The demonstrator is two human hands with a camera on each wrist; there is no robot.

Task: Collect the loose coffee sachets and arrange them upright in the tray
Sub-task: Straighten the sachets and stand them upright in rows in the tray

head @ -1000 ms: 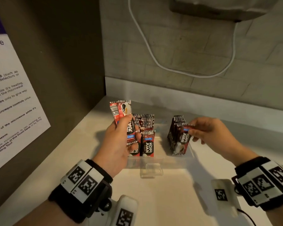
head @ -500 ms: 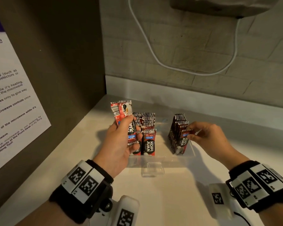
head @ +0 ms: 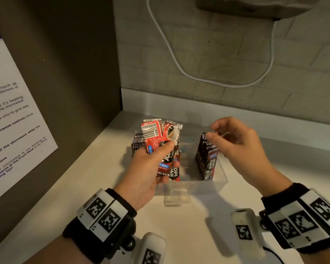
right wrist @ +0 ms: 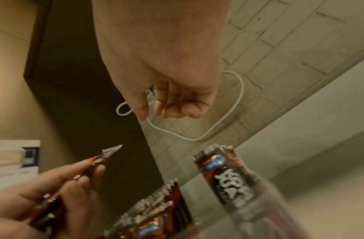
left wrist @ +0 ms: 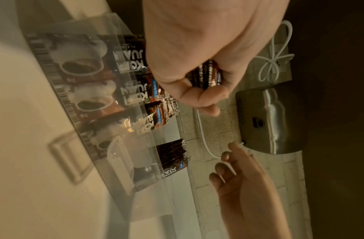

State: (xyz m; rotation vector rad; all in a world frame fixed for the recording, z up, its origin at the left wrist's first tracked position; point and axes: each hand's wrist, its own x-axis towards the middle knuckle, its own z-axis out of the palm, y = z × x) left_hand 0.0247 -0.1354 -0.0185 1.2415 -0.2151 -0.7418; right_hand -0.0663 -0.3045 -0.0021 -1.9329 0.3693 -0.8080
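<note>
A clear plastic tray (head: 220,180) sits on the pale counter and holds upright red-and-black coffee sachets. One row (head: 206,159) stands at its right end and another (head: 138,144) at its left end. My left hand (head: 151,166) grips a small bunch of loose sachets (head: 160,136) over the tray's left side, thumb pressed on the front one. The bunch (left wrist: 207,76) sits edge-on in my curled fingers in the left wrist view. My right hand (head: 234,141) hovers just above the right row with loosely curled fingers (right wrist: 177,103) and holds nothing.
A dark cabinet side (head: 65,73) with a printed notice (head: 11,115) walls the left. A white cable (head: 179,60) loops on the brick wall under a metal appliance (head: 255,6). A small clear lid or stand (head: 176,197) lies in front of the tray.
My right hand let go of the sachet it was setting into the right row and has lifted a little. My left hand's bunch has shifted slightly rightward over the tray.
</note>
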